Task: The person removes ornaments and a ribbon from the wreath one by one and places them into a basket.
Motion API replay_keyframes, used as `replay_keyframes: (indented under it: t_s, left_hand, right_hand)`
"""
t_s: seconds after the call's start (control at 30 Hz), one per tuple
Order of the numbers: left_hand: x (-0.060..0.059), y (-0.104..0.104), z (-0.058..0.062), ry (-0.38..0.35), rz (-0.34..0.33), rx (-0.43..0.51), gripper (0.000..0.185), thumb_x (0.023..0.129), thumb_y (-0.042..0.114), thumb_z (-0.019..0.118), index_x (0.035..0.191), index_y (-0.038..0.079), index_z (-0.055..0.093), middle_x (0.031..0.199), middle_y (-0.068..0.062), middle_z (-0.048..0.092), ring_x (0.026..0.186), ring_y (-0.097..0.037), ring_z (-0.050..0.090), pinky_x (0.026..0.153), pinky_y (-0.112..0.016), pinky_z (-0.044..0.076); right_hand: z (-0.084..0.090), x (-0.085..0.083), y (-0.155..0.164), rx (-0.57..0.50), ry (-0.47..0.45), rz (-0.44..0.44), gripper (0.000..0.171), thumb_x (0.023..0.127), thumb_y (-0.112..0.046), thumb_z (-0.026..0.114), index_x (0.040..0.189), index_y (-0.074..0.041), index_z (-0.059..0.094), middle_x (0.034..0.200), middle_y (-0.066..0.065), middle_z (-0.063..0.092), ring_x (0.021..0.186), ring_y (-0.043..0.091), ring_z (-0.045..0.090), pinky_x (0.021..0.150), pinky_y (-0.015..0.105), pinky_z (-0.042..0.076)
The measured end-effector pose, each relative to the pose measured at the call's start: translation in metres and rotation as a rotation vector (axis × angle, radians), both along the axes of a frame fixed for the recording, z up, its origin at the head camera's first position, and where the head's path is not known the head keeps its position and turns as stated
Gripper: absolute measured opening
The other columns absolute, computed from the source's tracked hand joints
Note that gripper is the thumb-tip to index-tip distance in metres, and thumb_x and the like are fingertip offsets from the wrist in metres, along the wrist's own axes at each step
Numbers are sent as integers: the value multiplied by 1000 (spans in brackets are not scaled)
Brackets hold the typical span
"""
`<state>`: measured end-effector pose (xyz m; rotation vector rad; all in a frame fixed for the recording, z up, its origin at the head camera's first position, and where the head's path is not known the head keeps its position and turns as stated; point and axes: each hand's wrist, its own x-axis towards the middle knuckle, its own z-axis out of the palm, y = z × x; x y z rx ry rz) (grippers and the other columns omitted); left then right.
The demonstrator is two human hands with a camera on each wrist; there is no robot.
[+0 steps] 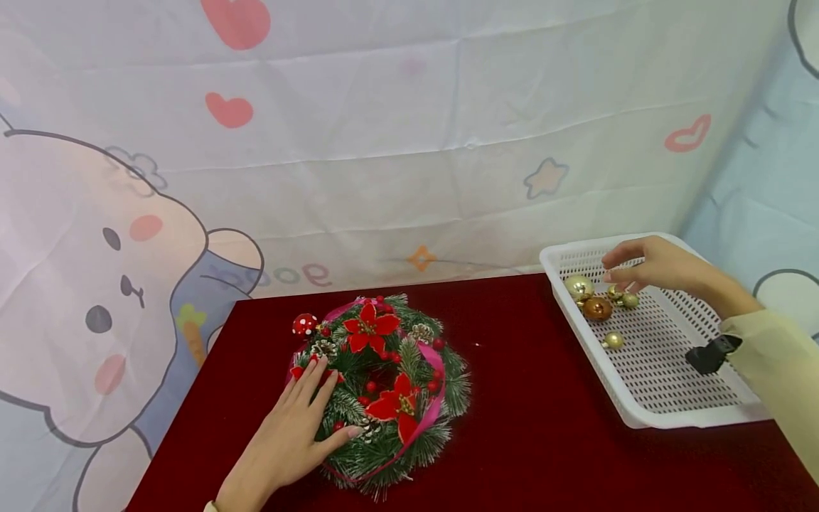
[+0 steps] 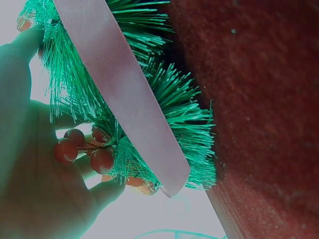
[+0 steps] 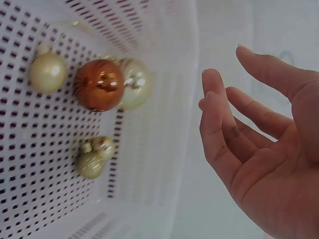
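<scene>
A green Christmas wreath (image 1: 422, 441) with red poinsettias, pinecones, red berries and a pink ribbon (image 2: 119, 84) lies on the table. My left hand (image 1: 291, 434) rests on its left side with the fingers spread. A red ball with white dots (image 1: 304, 325) sits at the wreath's upper left. Over the white basket (image 1: 595, 355) hovers my right hand (image 1: 665, 270), fingers loosely bent and nothing between them. Below it are a copper bauble (image 3: 99, 85), a large pale gold bauble (image 3: 133, 83) and several small gold ones, one of them apart (image 1: 613, 340).
Dark red cloth (image 1: 512, 398) covers the table. The basket stands at its right side, with raised perforated walls. A printed curtain (image 1: 384, 142) with hearts and a cartoon animal hangs behind. A black wrist camera (image 1: 712, 354) is on the right forearm.
</scene>
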<state>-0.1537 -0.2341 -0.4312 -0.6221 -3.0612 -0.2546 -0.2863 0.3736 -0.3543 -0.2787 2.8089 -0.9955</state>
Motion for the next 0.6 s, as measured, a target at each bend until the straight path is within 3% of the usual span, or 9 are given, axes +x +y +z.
replay_keyframes:
  t_s: [0.17,0.6]
  left_hand:
    - [-1,-1,0,5,-3,-6,97,96,76,53,161,5,43,175,-20,22,163,-42,20,129,-66,24]
    - [1,-2,0,6,-4,-3,96,96,75,54,161,4,43,175,-21,21,163,-42,21,129,-66,25]
  right_hand:
    - [16,5,-19,34,6,4,49,98,-39,75,133,-6,67,118,11,78,87,13,76,76,26,61]
    - [40,1,-69,-67,40,109,40,101,-28,73,131,-3,68,129,15,73,89,14,75,74,26,62]
